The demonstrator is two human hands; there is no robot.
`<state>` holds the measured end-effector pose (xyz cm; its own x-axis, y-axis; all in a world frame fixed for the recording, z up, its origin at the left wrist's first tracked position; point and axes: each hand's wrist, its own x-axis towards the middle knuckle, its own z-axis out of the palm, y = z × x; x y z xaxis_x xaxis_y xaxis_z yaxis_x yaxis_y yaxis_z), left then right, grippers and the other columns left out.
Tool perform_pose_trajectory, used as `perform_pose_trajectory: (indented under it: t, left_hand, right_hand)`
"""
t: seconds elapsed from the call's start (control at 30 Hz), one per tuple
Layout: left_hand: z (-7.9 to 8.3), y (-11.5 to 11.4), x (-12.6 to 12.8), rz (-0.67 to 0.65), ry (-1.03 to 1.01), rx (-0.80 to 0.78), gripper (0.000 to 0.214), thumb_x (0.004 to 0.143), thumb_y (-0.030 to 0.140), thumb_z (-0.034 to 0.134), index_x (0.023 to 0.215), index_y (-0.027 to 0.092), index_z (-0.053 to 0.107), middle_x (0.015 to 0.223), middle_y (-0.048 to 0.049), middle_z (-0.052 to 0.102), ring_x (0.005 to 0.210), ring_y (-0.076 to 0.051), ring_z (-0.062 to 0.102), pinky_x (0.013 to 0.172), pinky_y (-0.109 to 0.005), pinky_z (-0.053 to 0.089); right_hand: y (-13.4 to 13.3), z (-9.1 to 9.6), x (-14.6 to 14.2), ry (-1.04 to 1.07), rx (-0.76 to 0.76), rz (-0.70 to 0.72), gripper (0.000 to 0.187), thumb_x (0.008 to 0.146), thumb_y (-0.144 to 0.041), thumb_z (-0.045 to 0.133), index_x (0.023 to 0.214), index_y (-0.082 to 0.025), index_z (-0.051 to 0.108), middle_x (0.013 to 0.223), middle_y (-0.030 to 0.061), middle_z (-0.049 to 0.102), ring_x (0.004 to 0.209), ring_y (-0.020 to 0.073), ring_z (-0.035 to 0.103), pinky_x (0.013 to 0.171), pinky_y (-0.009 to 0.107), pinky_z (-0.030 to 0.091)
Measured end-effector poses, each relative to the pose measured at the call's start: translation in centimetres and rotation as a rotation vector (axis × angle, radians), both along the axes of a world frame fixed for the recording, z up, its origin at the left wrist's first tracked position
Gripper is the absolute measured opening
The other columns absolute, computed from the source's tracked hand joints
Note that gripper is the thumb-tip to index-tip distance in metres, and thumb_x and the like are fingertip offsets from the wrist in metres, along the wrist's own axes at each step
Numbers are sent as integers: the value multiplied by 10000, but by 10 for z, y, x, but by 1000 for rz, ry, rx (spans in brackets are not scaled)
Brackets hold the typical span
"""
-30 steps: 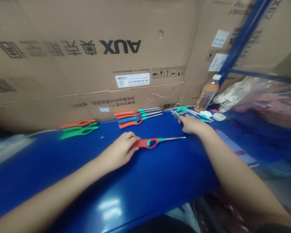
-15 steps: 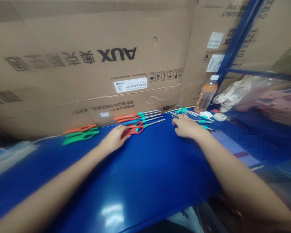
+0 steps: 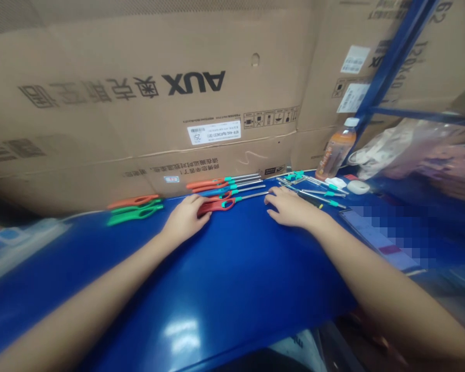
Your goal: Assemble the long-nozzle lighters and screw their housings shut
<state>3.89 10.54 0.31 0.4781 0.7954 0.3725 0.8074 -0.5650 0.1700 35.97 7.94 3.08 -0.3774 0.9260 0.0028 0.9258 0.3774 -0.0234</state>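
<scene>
My left hand is closed round the handle of the nearest red stick lighter, which lies on the blue table with its metal tube pointing right. Behind it, side by side, lie several more lighters with orange, blue and red handles, among them a blue one. My right hand rests low by the tip of that tube, thumb and forefinger apart; its other fingertips are partly hidden. Just beyond it are loose metal tubes with teal triggers. Left of my left hand lie green handles and an orange handle.
A large cardboard box walls off the back. At right stand a drink bottle and a blue metal post. A white rounded case and a phone lie there too. Clear plastic bags lie at far left.
My right hand has drawn back leftward from the loose metal tubes to the red lighter's tip. My left hand stays on the red handle. The view has shifted slightly.
</scene>
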Motion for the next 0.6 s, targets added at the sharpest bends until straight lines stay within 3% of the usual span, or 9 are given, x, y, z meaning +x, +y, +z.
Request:
perform_pose_trajectory:
  t: [0.2, 0.4, 0.5, 0.6]
  left_hand:
    - [28, -7, -17, 86, 19, 74, 307, 955, 380, 501, 1132, 199, 675, 1188, -109, 705, 1134, -302, 637, 1028, -447, 497]
    - [37, 5, -96, 311, 72, 36, 280, 855, 389, 510, 911, 205, 713, 955, -101, 743, 944, -310, 683, 884, -427, 549]
    - [32, 3, -134, 371, 91, 25, 335, 835, 441, 532, 973, 195, 713, 992, -113, 738, 942, -315, 681, 880, -424, 551]
    - [29, 0, -157, 415, 105, 57, 359, 862, 429, 503, 1040, 191, 702, 1069, -122, 711, 1048, -316, 648, 965, -426, 515]
  right_hand:
    - [0, -6, -7, 51, 39, 85, 286, 956, -282, 540, 1142, -132, 697, 1333, 204, 585, 1247, 354, 535, 1037, 486, 457]
    - [-10, -9, -26, 156, 65, 233, 249, 976, -272, 524, 1081, -159, 720, 1310, 170, 622, 1212, 328, 570, 1007, 488, 469]
    - [-18, -8, -38, 213, 55, 322, 234, 991, -279, 511, 1033, -188, 723, 1222, 117, 658, 1105, 271, 611, 962, 445, 485]
    - [-24, -11, -49, 263, 38, 397, 219, 999, -263, 505, 1012, -196, 713, 1155, 84, 676, 1039, 226, 620, 947, 406, 483]
